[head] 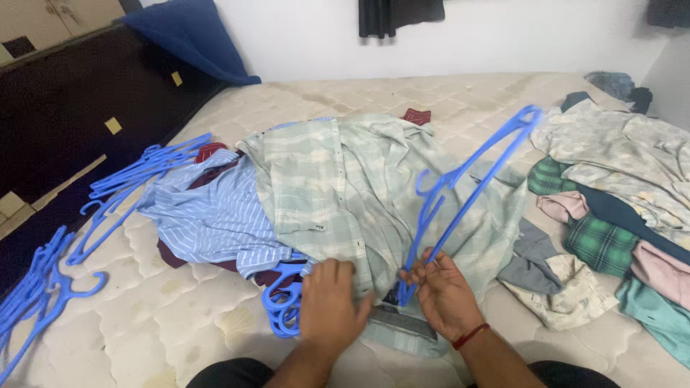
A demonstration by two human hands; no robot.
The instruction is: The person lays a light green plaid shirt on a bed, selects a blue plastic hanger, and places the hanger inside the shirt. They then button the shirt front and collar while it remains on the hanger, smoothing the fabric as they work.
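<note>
At far left, a pile of blue plastic hangers (43, 287) lies on the quilted mattress (180, 316), near the dark headboard (65, 108). More blue hangers (136, 179) are spread a bit to the right, touching a light blue striped shirt (208, 215). This shirt lies flat, w/ a dark red garment (208, 152) partly under it. A blue pillow (190, 36) leans at the back, against the white wall (503, 36).

In the middle is the pale green checked shirt (338, 187), spread over the mattress, its collar end toward the person. Just beside its lower left edge some hanger hooks (284, 305) stick out from under the clothes.

The left hand (329, 302) lies palm down on the collar part of the green shirt, fingers bent and pressing the cloth; it is not closed around anything I can see. The right hand (444, 291), w/ a red thread on the wrist, pinches one end of a blue hanger (467, 179) between thumb and fingers. That hanger is lifted and tilted, its other end pointing up and to the right, above the shirt.

At right is a heap of clothes (618, 208): green check, pink, teal, pale printed pieces, approx. touching each other. A dark garment (399, 16) hangs on the wall at top.
</note>
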